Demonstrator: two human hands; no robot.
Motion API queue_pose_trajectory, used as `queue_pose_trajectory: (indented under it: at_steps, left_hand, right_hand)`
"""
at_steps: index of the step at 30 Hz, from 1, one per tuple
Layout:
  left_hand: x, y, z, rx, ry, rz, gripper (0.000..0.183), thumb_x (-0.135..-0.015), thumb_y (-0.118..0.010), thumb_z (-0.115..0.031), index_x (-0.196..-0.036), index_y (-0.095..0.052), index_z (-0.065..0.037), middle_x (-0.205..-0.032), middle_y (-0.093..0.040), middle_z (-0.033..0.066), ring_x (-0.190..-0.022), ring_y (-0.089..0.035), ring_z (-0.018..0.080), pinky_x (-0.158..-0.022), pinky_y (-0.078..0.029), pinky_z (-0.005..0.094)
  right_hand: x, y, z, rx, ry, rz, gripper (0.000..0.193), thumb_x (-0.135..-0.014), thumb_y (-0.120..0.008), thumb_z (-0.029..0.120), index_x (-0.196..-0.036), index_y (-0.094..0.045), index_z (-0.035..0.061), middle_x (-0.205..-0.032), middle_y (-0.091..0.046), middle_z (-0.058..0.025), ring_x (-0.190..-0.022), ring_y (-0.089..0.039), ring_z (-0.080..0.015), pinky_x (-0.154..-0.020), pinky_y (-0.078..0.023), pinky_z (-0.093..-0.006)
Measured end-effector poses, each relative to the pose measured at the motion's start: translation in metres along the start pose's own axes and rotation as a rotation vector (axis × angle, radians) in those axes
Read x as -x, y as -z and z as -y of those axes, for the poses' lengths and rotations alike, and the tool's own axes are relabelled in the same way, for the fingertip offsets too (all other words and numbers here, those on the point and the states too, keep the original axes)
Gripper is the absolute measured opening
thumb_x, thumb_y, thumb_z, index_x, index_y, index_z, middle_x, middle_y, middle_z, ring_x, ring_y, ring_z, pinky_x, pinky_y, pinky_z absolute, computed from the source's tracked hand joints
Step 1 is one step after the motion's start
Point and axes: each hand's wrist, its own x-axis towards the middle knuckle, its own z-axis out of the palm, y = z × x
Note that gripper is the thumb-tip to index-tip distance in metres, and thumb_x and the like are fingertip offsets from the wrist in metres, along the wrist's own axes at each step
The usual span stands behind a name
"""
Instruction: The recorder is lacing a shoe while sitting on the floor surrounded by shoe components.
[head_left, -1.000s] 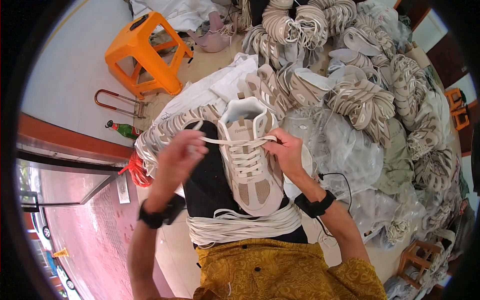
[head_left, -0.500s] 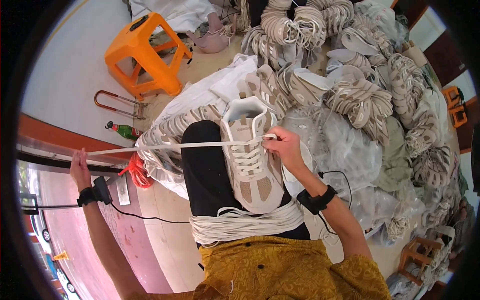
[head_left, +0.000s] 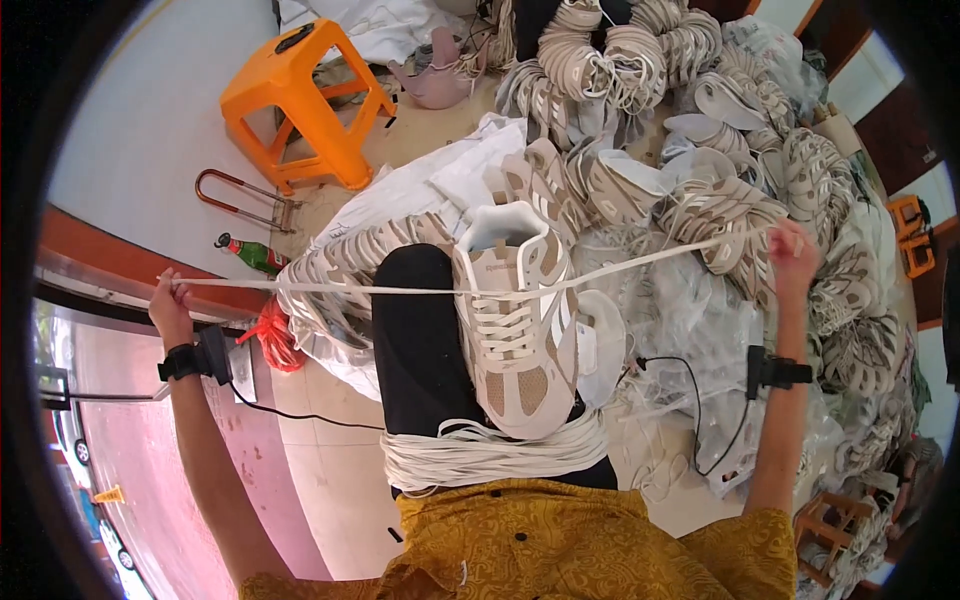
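A beige and white sneaker (head_left: 515, 320) rests on my lap with its toe toward me, beside my dark-clad left knee. White lacing crosses its tongue in several rows. From its upper eyelets a flat white shoelace (head_left: 400, 291) stretches out to both sides. Far out to the left, my left hand (head_left: 170, 305) pinches one end of it. My right hand (head_left: 793, 250), raised well out to the right, is closed on the other end. Across my thighs lies a thick bundle of white shoelaces (head_left: 495, 458).
Heaps of beige shoe uppers (head_left: 725, 215) and clear plastic bags (head_left: 690, 310) spread ahead and to the right. An orange stool (head_left: 300, 105), a green bottle (head_left: 255, 255) and a red plastic bundle (head_left: 275, 338) stand or lie at left. Black cables run from both wristbands.
My right hand has moved from the sneaker's eyelets far out to the right, drawing its lace end taut. My left hand stays out at the left, holding its end.
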Motion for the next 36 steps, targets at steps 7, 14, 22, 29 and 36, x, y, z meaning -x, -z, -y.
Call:
queue_pose_trajectory:
  at_steps: [7, 14, 22, 29, 36]
  left_hand:
    - [-0.001, 0.021, 0.009, 0.335, 0.113, -0.097, 0.026, -0.087, -0.049, -0.012, -0.105, -0.048, 0.007, -0.106, -0.051, 0.017, -0.099, -0.053, 0.0231, -0.088, -0.046, 0.0319]
    - [0.017, -0.028, -0.004, 0.265, 0.048, 0.041, 0.029, -0.086, -0.049, -0.008, -0.106, -0.043, 0.012, -0.099, -0.053, 0.0156, -0.099, -0.052, 0.0236, -0.092, -0.043, 0.0337]
    - [0.209, -0.245, -0.015, -0.358, -0.097, 0.638, 0.015, -0.078, -0.05, -0.012, -0.083, -0.059, -0.002, -0.077, -0.059, 0.005, -0.07, -0.058, 0.0129, -0.064, -0.045, 0.025]
    - [0.25, -0.267, -0.008, -0.588, -0.523, 0.732, 0.009, -0.08, -0.053, -0.007, -0.086, -0.057, -0.002, -0.069, -0.058, 0.0117, -0.062, -0.059, 0.0183, -0.059, -0.045, 0.0275]
    - [0.256, -0.273, 0.002, -0.617, -0.429, 0.788, 0.007, -0.079, -0.051, -0.006, -0.082, -0.056, -0.001, -0.062, -0.058, 0.0115, -0.054, -0.059, 0.0172, -0.052, -0.046, 0.0269]
  right_hand:
    - [-0.04, 0.089, -0.007, 0.036, 0.039, -0.221, 0.028, -0.083, -0.053, 0.017, -0.099, -0.057, -0.0054, -0.071, -0.059, -0.0075, -0.051, -0.05, -0.0095, -0.044, -0.035, -0.0186]
    - [-0.1, 0.087, 0.012, -0.684, -0.193, -0.204, 0.021, -0.081, -0.052, 0.011, -0.093, -0.058, -0.0059, -0.063, -0.053, -0.0032, -0.043, -0.039, -0.0091, -0.039, -0.031, -0.0214]
    - [0.001, -0.101, 0.001, 0.082, -0.145, 0.38, 0.011, -0.068, -0.058, 0.009, -0.077, -0.06, 0.0041, -0.06, -0.053, 0.0016, -0.048, -0.045, -0.0044, -0.044, -0.034, -0.0167]
    - [0.122, -0.198, 0.035, 0.509, 0.205, 0.823, 0.023, -0.064, -0.064, 0.005, -0.086, -0.062, 0.0003, -0.063, -0.061, -0.0034, -0.055, -0.056, -0.0114, -0.051, -0.044, -0.0241]
    - [0.145, -0.205, -0.06, -0.183, -0.68, 0.663, 0.014, -0.069, -0.052, 0.007, -0.078, -0.06, -0.0014, -0.057, -0.057, -0.0064, -0.047, -0.056, -0.0125, -0.042, -0.042, -0.0214]
